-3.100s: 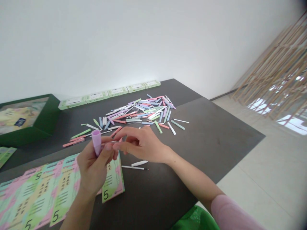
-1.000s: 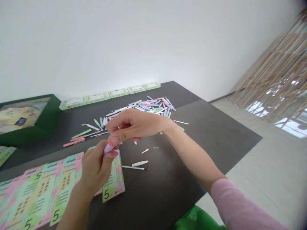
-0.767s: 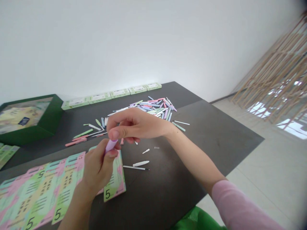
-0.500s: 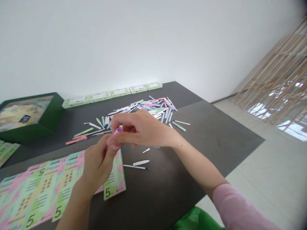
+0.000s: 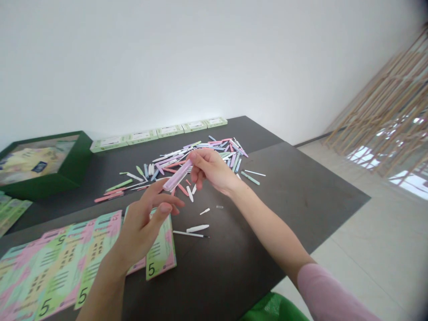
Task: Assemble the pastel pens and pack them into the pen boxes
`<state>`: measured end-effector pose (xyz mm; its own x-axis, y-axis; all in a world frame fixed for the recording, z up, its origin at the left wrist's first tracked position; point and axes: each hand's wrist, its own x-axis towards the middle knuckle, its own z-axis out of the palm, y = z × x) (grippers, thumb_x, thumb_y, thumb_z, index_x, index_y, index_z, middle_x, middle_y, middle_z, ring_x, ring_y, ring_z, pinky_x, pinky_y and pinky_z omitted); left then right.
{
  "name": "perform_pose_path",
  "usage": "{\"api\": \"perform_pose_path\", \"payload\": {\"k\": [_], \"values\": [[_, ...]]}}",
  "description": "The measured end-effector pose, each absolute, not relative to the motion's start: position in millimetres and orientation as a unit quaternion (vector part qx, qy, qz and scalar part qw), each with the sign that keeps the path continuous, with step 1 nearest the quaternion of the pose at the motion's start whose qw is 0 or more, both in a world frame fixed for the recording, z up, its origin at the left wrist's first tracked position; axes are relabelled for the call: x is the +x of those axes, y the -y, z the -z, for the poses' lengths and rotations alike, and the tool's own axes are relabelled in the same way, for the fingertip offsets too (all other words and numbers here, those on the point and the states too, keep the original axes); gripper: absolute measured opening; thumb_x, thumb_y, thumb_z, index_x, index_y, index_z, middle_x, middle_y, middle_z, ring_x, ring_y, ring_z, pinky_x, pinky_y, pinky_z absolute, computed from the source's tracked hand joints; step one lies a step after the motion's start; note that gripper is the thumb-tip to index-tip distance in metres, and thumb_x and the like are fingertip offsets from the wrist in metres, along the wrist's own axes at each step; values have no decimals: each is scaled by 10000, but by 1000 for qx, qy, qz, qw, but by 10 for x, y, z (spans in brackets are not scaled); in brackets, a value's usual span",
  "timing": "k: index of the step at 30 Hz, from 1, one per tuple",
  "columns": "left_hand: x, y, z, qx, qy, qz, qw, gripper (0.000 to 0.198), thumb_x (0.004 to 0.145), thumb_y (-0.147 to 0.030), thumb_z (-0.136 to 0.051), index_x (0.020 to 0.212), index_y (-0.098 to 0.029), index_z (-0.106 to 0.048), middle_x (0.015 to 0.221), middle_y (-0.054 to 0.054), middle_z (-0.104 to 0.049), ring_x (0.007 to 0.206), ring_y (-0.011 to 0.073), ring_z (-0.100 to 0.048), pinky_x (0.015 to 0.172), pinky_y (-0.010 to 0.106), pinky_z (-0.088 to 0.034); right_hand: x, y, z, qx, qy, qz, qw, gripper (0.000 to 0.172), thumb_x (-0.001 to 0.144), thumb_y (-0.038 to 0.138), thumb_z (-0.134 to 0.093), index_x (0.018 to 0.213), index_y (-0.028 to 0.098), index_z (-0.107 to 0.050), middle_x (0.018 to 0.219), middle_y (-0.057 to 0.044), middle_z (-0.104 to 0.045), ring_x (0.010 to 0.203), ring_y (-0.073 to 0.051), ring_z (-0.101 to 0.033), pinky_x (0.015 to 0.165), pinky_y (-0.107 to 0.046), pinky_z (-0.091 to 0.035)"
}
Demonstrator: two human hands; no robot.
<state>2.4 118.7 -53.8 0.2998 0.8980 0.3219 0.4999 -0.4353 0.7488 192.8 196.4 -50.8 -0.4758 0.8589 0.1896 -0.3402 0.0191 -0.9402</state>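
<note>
My right hand (image 5: 214, 168) pinches one end of a purple pen (image 5: 177, 175) and holds it above the dark table (image 5: 301, 187), stretched toward the heap of pastel pen parts (image 5: 200, 154). My left hand (image 5: 147, 225) hovers below and to the left with its fingers loosely spread and nothing in them; the fingertips are just under the pen's lower end. A white refill (image 5: 190, 233) and a white pen tip piece (image 5: 197, 228) lie on the table right of my left hand.
Pink and green cards marked 5 (image 5: 60, 263) lie in a row at the front left. A dark green box (image 5: 40, 162) stands at the back left. Light green boxes (image 5: 157, 132) line the far edge. A bamboo screen (image 5: 388, 120) stands at right.
My left hand let go of the purple pen and opened. My right hand took the pen and carried it up and away toward the heap.
</note>
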Motion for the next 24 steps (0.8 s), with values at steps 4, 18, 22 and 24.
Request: {"api": "perform_pose_path", "payload": {"k": [4,18,22,24], "values": [[89,-1161,488,767,-468,-372,233,438,891,-571,-463,795,-221,-709,718,19,-704,611,147,-636,538,252,-459,1871,-1958,591,-221,524,-690,448,438,843,596,-574,730,188,-459,427,92,-556,273,-56,-485,270,-124,-321],[111,-1140,577,711,-536,-442,104,459,836,-520,-598,1220,-271,-567,911,-15,-751,811,180,-718,676,261,-538,1831,-1872,663,-243,531,-670,459,449,870,581,-547,681,180,-478,407,100,-508,266,-37,-437,282,-128,-308],[113,-1134,553,759,-528,-382,1,346,888,-514,-536,1123,-281,-640,1024,-11,-750,885,181,-717,749,256,-530,1800,-1805,690,-289,552,-626,469,430,900,545,-517,681,176,-497,451,67,-564,316,-58,-520,312,-127,-349],[121,-1142,549,778,-531,-333,-44,339,926,-487,-479,1122,-267,-647,1038,5,-750,915,193,-714,792,270,-520,1777,-1783,703,-313,525,-634,473,388,921,504,-507,708,180,-498,463,67,-570,337,-71,-544,334,-137,-385]]}}
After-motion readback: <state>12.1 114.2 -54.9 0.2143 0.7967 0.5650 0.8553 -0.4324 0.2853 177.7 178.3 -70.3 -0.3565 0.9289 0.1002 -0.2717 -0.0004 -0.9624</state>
